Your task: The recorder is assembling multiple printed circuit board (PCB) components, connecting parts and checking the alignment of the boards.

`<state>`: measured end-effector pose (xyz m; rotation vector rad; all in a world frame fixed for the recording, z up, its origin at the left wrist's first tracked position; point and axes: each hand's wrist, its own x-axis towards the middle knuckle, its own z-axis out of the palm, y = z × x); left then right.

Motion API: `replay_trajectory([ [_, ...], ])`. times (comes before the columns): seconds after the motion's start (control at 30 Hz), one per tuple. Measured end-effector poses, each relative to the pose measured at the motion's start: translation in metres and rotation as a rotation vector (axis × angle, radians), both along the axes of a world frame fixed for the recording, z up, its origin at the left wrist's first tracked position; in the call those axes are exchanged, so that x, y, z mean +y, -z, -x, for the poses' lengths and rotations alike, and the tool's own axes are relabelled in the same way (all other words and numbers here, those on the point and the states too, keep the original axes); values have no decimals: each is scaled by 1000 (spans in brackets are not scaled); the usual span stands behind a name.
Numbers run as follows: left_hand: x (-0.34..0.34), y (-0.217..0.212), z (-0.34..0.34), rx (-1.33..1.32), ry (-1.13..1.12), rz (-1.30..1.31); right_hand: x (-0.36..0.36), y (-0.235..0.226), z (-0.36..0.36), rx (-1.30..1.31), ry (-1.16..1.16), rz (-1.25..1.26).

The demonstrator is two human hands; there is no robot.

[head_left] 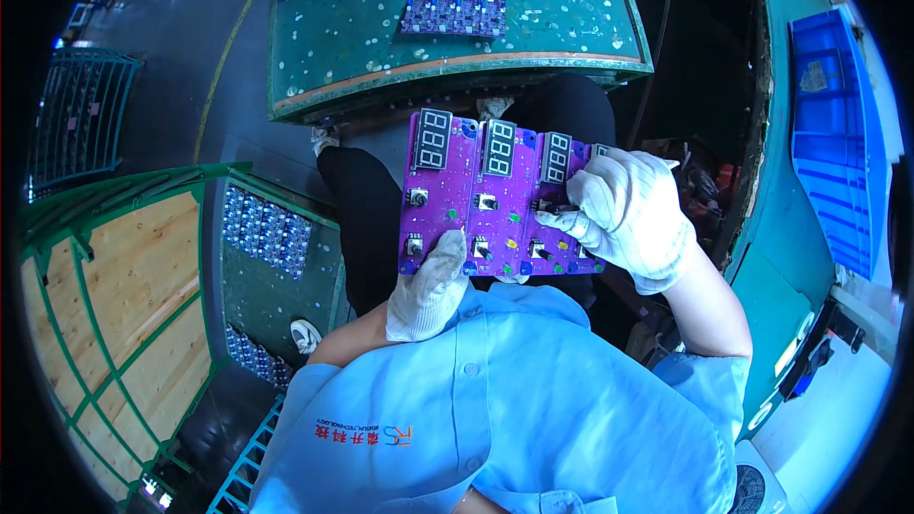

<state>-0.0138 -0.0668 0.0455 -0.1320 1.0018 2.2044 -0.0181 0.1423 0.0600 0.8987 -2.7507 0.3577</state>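
A purple circuit board panel (pixel 440 192) is held over my lap, its component side facing up. It carries several three-digit display modules (pixel 433 139), black-shafted rotary knobs (pixel 487 202) and small green and yellow parts. My left hand (pixel 430 295), in a white glove, grips the panel's lower left, thumb on its face and the other fingers mostly hidden beneath. My right hand (pixel 630 214), gloved too, is curled over the panel's right side. Its thumb and fingertips come together at a knob in the third section; the hand covers most of the panel's right end.
Ahead stands a green speckled table (pixel 371 57) bearing another purple board (pixel 453 15). At the left, more boards (pixel 266 231) lie on a green surface beside a wood-panelled green frame (pixel 143 295). A blue plastic bin (pixel 834 143) stands at the right.
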Motion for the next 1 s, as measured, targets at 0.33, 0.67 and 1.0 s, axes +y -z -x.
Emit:
replay_trajectory([
  [0.33,-36,52,-14,-102,134,-126,0,-3,0,50,14,-10],
  [0.67,-21,28,-4,69,158,-237,0,5,0,18,-76,35],
  [1.0,-21,40,-16,159,172,25,-1,-3,-1,119,55,59],
])
